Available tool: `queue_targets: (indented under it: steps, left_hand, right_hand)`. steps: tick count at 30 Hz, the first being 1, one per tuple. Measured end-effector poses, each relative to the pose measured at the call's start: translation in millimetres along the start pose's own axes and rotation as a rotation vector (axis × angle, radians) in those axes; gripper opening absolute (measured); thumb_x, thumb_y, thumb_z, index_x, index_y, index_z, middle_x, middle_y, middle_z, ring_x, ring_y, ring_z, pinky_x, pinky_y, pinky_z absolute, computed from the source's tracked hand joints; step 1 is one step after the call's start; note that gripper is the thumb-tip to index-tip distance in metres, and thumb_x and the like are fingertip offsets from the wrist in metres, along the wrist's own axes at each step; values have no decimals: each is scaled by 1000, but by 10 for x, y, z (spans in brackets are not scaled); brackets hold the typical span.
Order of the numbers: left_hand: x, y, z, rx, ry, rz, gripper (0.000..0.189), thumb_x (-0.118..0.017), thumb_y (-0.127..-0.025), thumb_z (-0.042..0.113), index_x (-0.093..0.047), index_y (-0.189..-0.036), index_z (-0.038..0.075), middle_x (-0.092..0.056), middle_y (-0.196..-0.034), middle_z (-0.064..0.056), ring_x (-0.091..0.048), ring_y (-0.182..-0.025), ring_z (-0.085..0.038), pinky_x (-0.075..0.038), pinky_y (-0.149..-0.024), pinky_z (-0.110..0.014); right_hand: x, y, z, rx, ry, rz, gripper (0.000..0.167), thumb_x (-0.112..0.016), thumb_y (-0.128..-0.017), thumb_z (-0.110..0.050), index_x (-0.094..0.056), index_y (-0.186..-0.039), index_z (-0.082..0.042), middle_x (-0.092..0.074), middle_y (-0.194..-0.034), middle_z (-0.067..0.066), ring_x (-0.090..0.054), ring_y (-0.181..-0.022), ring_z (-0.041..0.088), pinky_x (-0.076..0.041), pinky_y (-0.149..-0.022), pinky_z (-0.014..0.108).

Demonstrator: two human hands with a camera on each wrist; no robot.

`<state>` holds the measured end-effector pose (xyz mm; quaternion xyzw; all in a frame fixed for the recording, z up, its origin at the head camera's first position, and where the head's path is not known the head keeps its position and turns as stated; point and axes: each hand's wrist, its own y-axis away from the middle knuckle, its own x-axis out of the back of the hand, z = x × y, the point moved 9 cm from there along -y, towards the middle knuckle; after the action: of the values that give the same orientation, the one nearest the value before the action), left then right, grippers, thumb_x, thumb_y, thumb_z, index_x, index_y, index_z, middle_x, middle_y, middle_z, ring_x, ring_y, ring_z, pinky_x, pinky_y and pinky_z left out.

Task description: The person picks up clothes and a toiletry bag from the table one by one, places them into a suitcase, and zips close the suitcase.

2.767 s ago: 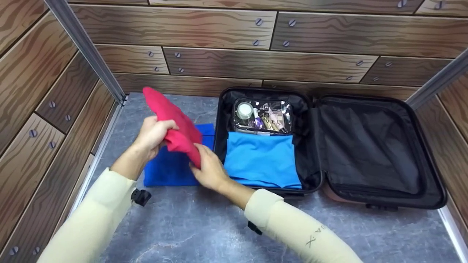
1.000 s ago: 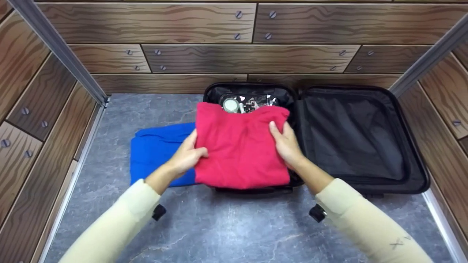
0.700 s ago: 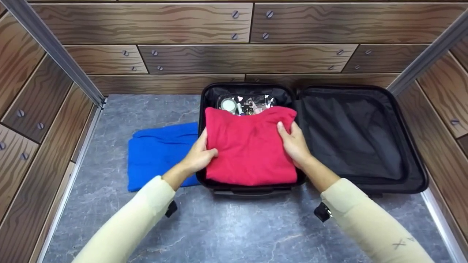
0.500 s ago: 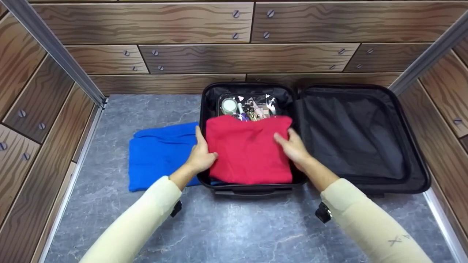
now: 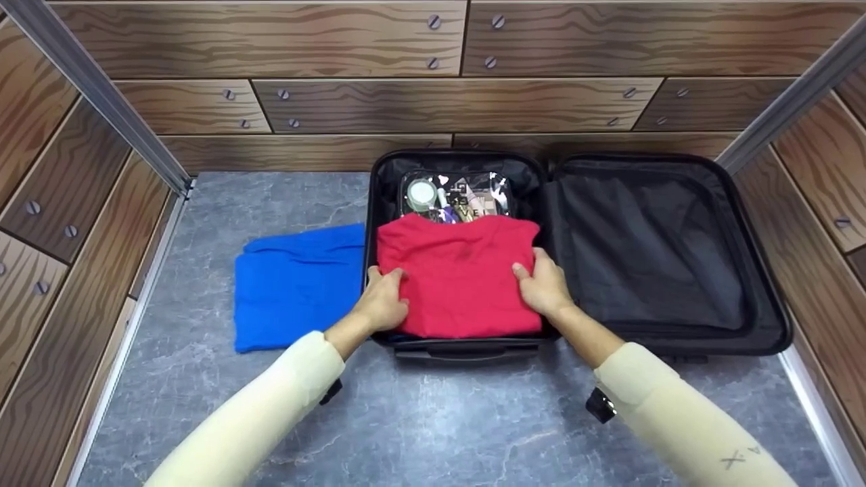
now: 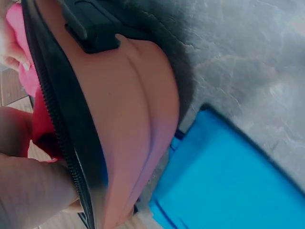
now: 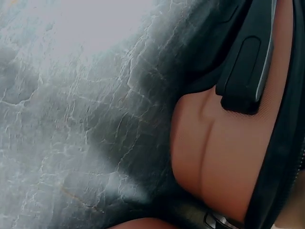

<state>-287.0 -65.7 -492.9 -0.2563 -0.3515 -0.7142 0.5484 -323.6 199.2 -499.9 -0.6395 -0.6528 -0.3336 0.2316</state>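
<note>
A folded red shirt (image 5: 467, 284) lies in the left half of an open suitcase (image 5: 467, 350), over its front part. My left hand (image 5: 384, 301) pinches the shirt's left edge, its fingers curled near the suitcase rim. At the right edge my right hand (image 5: 543, 285) holds the cloth, thumb on top and fingers partly hidden at the side. Behind the shirt sits a clear toiletry bag (image 5: 460, 196) with a round white-lidded jar and small cosmetics. The left wrist view shows part of the left hand and red cloth inside the zipped rim; the right wrist view shows mostly the suitcase's pinkish shell (image 7: 228, 157).
Left of the suitcase a folded blue garment (image 5: 298, 291) lies on the grey marbled surface (image 5: 433, 419). The suitcase's lid half (image 5: 649, 250), lined in black, lies open to the right. Wood-patterned walls (image 5: 446, 105) stand behind and at both sides.
The red shirt was bunched in both hands over the blue garment, then spread flat, carried right and lowered into the suitcase over the light blue cloth. The left hand has slid nearer the front.
</note>
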Motion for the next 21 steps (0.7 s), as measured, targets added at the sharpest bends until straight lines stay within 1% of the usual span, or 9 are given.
queue_targets:
  steps: [3,5,6,8,11,13,15,18,21]
  left_hand:
    - [-18,18,48,0,-64,-15,56,-62,-90,6,-46,-142,-6,-14,-153,-41,-62,-113,-44,-50,-100,-45]
    - [8,37,119,-22,-122,2,56,-61,-92,9,-43,-142,-8,-1,-156,-41,-61,-110,-48,-52,-97,-48]
    - [32,44,166,-41,-160,19,55,-60,-93,11,-44,-141,-9,2,-157,-41,-60,-110,-49,-52,-96,-49]
    - [85,50,261,-81,-257,64,51,-59,-95,17,-48,-137,-9,0,-158,-40,-54,-115,-51,-50,-98,-51]
    - [82,30,346,-122,-400,88,55,-54,-99,27,-45,-141,-7,-6,-161,-34,-40,-132,-50,-41,-108,-52]
    - [0,3,349,-149,-482,60,63,-50,-102,34,-36,-149,-6,-6,-163,-30,-29,-143,-48,-31,-117,-52]
    - [-120,-28,311,-170,-521,11,70,-44,-104,39,-25,-154,-4,-4,-165,-27,-17,-150,-44,-19,-122,-52]
    - [-296,-83,209,-187,-531,-56,74,-38,-105,43,-16,-156,-4,0,-166,-23,-6,-154,-41,-9,-124,-51]
    - [-416,-147,99,-177,-514,-91,75,-33,-106,45,-11,-157,-4,2,-167,-21,-2,-155,-37,-6,-125,-49]
  right_hand:
    - [29,-2,-21,3,88,28,60,-57,-97,-18,-33,-144,11,-51,-137,35,-50,-130,47,-39,-110,51]
    - [52,10,-66,18,113,65,71,-62,-93,-18,-26,-149,9,-45,-141,37,-50,-127,51,-41,-107,54]
    - [66,20,-108,40,118,93,77,-64,-91,-18,-22,-150,8,-42,-141,37,-48,-126,52,-40,-108,54]
    - [86,49,-213,100,126,151,85,-67,-87,-18,-18,-153,5,-38,-142,35,-45,-126,52,-38,-108,55]
    - [47,104,-392,223,187,193,86,-69,-86,-21,-21,-153,4,-38,-143,30,-40,-131,48,-34,-112,54]
    - [-51,136,-472,298,254,164,82,-67,-89,-24,-24,-153,4,-38,-147,29,-35,-138,45,-29,-116,54]
    - [-181,163,-514,351,325,100,78,-64,-92,-29,-28,-153,4,-35,-154,27,-29,-145,43,-24,-119,55]
    - [-364,189,-497,381,400,3,73,-57,-96,-37,-32,-152,2,-28,-160,23,-19,-152,39,-16,-121,57]
    - [-481,195,-432,376,455,-61,75,-53,-97,-44,-33,-153,0,-22,-163,21,-13,-154,38,-12,-122,57]
